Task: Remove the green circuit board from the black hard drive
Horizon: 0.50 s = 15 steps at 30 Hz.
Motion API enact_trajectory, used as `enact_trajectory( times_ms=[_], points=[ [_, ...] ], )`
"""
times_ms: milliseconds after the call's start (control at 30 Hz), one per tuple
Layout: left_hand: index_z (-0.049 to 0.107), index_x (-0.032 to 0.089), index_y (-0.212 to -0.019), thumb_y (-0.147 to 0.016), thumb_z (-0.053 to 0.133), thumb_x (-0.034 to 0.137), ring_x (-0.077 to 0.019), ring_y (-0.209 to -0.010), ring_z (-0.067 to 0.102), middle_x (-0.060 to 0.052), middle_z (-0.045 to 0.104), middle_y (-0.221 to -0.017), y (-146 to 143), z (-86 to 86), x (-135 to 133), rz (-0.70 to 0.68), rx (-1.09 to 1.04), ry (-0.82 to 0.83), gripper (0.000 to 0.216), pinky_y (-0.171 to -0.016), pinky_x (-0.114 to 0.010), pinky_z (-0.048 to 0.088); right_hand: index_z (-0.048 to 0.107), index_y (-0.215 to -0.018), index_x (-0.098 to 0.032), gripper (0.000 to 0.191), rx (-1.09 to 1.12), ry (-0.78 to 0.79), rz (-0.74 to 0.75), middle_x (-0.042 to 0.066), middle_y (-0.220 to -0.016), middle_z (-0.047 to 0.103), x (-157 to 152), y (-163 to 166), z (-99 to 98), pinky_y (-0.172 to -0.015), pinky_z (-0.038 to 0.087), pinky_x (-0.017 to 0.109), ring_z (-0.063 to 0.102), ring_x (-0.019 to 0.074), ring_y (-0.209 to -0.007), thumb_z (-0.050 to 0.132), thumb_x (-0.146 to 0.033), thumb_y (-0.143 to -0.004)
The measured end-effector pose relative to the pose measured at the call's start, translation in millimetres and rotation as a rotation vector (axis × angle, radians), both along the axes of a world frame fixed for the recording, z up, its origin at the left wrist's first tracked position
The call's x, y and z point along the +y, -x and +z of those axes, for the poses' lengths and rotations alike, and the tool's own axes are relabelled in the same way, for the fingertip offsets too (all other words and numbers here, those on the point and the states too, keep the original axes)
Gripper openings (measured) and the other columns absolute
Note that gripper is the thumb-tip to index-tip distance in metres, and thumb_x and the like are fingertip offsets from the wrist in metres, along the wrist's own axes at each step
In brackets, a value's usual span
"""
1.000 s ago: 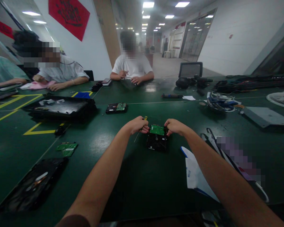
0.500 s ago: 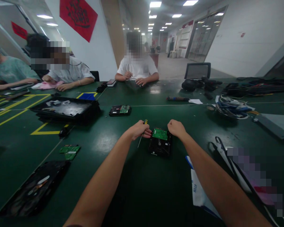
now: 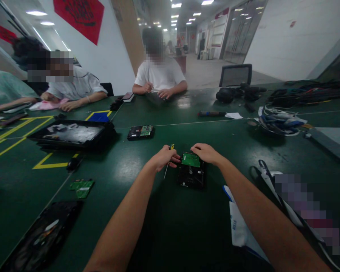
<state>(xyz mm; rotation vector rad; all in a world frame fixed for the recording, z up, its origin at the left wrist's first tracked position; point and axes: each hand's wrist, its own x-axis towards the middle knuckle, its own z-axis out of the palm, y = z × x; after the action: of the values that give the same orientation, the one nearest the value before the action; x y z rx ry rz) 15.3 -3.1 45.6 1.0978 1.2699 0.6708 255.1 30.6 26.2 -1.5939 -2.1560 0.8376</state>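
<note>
A black hard drive (image 3: 191, 178) lies flat on the table in front of me, with a green circuit board (image 3: 190, 160) on its far half. My left hand (image 3: 164, 156) is closed around a screwdriver (image 3: 172, 146) with a yellow and black handle; its thin shaft points down toward the table. Some fingers of that hand reach to the drive's left side. Over the far right corner of the drive, my right hand (image 3: 206, 152) is closed, its fingertips at the circuit board's upper edge. The exact contact there is partly hidden.
Left of me lie an opened hard drive (image 3: 42, 238) and a loose green circuit board (image 3: 82, 187). Farther out are another hard drive (image 3: 141, 132) and a black tray (image 3: 65, 134). Bundled cables (image 3: 282, 122) and a lanyard (image 3: 274, 196) lie right. Several people sit across the table.
My right hand has moved left from beside the hard drive onto the circuit board's upper edge. The left hand still holds the screwdriver in nearly the same place. The camera view has shifted slightly.
</note>
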Motion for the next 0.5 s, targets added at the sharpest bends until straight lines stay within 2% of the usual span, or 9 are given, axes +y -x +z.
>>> enact_trajectory(
  times_ms=[300,400,500],
  points=[
    [0.038,0.019,-0.11,-0.086,0.061,0.018,-0.0239,-0.082,0.075,-0.017,0.071,-0.107,-6,1.8,-2,0.019,0.005,-0.044,0.032,-0.061,-0.031,0.058,0.075,-0.115,-0.023,0.044,-0.064,-0.084,-0.056,0.011,-0.123,0.073,-18,14,-4.8,-0.091,0.047,0.037,0.065,0.0266,-0.11,0.044,-0.053,-0.104],
    [0.038,0.019,-0.109,-0.086,0.061,0.017,-0.0233,-0.082,0.073,-0.015,0.07,-0.103,-7,2.3,-3,0.0,0.0,-0.056,0.032,-0.061,-0.031,0.058,0.074,-0.12,-0.026,0.048,-0.11,-0.136,-0.078,0.011,-0.125,0.07,-25,15,-8.1,-0.098,0.045,0.042,0.06,0.0288,-0.116,0.044,-0.06,-0.102],
    [0.037,0.019,-0.108,-0.086,0.06,0.017,-0.0238,-0.084,0.073,-0.015,0.07,-0.103,-7,3.4,-2,-0.004,0.0,-0.059,0.032,-0.062,-0.031,0.058,0.07,-0.127,-0.027,0.056,-0.117,-0.121,-0.05,0.012,-0.13,0.067,-32,13,-7.7,-0.1,0.043,0.045,0.056,0.0312,-0.12,0.044,-0.068,-0.099]
  ],
)
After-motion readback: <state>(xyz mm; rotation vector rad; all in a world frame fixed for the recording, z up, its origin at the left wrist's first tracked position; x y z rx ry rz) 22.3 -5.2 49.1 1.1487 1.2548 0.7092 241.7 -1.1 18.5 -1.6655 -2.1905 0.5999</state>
